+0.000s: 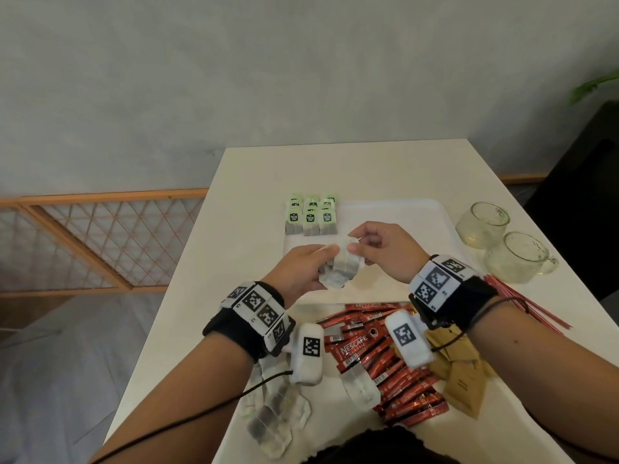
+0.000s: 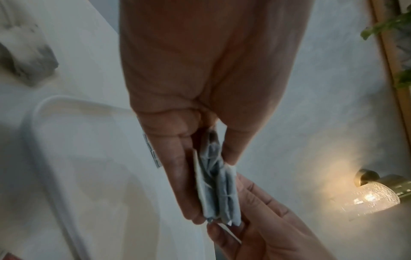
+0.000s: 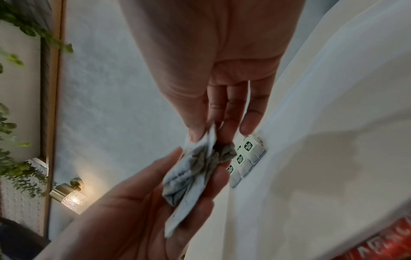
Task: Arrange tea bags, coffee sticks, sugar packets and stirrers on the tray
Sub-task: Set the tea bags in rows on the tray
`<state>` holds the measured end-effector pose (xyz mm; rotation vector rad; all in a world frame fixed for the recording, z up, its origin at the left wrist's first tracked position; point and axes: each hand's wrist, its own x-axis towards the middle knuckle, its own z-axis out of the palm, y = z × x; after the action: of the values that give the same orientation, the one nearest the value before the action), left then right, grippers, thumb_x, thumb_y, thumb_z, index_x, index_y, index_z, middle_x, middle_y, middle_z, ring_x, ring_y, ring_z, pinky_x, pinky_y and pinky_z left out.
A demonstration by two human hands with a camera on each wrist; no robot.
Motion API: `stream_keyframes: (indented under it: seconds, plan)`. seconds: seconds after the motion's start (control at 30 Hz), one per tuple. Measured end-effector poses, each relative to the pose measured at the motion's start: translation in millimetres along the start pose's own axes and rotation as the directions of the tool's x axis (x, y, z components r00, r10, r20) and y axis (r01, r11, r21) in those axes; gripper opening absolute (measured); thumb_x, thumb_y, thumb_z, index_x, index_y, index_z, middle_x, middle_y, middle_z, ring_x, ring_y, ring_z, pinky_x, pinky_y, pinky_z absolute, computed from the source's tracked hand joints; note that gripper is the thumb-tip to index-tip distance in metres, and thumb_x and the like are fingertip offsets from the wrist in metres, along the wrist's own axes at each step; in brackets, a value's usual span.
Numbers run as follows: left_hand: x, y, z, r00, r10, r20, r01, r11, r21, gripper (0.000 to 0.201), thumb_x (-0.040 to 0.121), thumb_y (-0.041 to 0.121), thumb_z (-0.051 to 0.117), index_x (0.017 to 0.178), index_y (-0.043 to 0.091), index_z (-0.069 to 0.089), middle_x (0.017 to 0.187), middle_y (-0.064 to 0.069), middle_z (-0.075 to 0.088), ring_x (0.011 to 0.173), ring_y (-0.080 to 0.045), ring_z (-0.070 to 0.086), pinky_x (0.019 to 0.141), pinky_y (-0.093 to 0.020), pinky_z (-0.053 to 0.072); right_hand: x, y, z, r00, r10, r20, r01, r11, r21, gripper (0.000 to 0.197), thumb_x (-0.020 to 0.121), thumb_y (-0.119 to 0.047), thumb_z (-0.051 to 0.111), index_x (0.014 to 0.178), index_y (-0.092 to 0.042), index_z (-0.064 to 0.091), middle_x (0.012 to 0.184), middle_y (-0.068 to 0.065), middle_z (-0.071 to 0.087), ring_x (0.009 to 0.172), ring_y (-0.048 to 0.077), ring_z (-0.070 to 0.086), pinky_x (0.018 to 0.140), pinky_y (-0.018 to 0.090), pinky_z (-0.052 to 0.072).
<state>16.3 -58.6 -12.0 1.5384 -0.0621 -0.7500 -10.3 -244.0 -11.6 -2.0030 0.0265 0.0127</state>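
Judging from the white tray (image 1: 432,209), barely begun: held only green-tagged tea bags (image 1: 311,217) in rows at its far left corner. Left untouched on the table: Nescafé coffee sticks (image 1: 375,349), brown sugar packets (image 1: 464,380), red stirrers (image 1: 529,301), loose tea bags (image 1: 274,420). Gripped above the tray by left hand (image 1: 303,271), pinched by right hand (image 1: 385,252): bunched tea bags (image 1: 341,267).

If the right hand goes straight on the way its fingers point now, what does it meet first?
The bunch of tea bags it already pinches, then the left hand holding them. Further on, probably the rows of tea bags on the tray; depth is unclear.
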Motion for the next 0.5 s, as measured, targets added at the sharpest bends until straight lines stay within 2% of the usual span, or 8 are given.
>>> stream_keyframes:
  seconds: [0.07,0.17,0.27,0.33,0.43,0.5]
  plan:
    - [5.1,-1.1,-1.7,1.000,0.004,-0.009,-0.005,0.998,-0.064,0.034,0.100,0.026,0.055,0.122,0.002,0.062,0.118,-0.020,0.068,0.109,-0.035,0.067,0.094,-0.042,0.055,6.0,-0.7,-1.7,1.000,0.012,-0.017,-0.012,1.000,0.007,0.009,0.087,-0.015,0.070,0.093,-0.016,0.063,0.068,-0.002,0.067,0.065,0.016,0.059,0.071,0.033,0.053]
    - [9.5,3.8,-1.1,1.000,0.014,-0.003,-0.014,0.983,-0.183,0.033,0.099,0.024,0.056,0.120,0.000,0.062,0.115,-0.019,0.069,0.099,-0.029,0.068,0.084,-0.035,0.060,14.2,-3.9,-4.4,0.999,0.033,-0.033,-0.032,0.999,0.038,0.007,0.091,-0.015,0.064,0.090,-0.014,0.058,0.071,0.005,0.071,0.063,0.015,0.061,0.075,0.037,0.055]
    - [14.1,7.3,-1.5,1.000,0.020,0.001,-0.019,0.975,-0.223,0.031,0.099,0.024,0.055,0.119,0.001,0.062,0.114,-0.019,0.070,0.098,-0.028,0.068,0.078,-0.032,0.061,21.6,-6.5,-6.5,0.998,0.050,-0.032,-0.048,0.997,0.058,0.008,0.095,-0.015,0.059,0.092,-0.011,0.053,0.067,0.002,0.069,0.055,0.008,0.060,0.073,0.036,0.054]
    - [18.8,8.4,-2.9,1.000,0.013,-0.011,-0.015,0.974,-0.225,0.029,0.100,0.021,0.054,0.118,0.000,0.061,0.113,-0.021,0.069,0.096,-0.029,0.068,0.075,-0.031,0.061,25.4,-7.6,-7.6,0.998,0.056,-0.024,-0.054,0.996,0.067,0.008,0.095,-0.014,0.058,0.092,-0.010,0.052,0.068,0.001,0.069,0.055,0.008,0.061,0.071,0.036,0.053]
    - [28.0,7.6,-6.6,0.996,0.016,-0.083,-0.034,0.977,-0.209,0.027,0.099,0.017,0.055,0.119,0.000,0.061,0.115,-0.022,0.069,0.095,-0.032,0.070,0.073,-0.035,0.061,29.4,-6.7,-10.0,0.996,0.046,-0.077,-0.042,0.998,0.055,0.008,0.094,-0.014,0.058,0.089,-0.012,0.053,0.079,0.001,0.066,0.063,0.016,0.063,0.069,0.037,0.052]
    - [33.8,3.7,-10.3,0.973,0.079,-0.217,-0.096,0.993,-0.068,0.024,0.095,0.023,0.060,0.112,0.007,0.065,0.112,-0.019,0.071,0.096,-0.033,0.070,0.080,-0.045,0.060,30.3,-4.0,-13.3,0.982,0.041,-0.185,-0.043,0.999,-0.005,0.011,0.093,-0.019,0.061,0.085,-0.015,0.053,0.083,0.001,0.063,0.064,0.017,0.064,0.068,0.037,0.053]
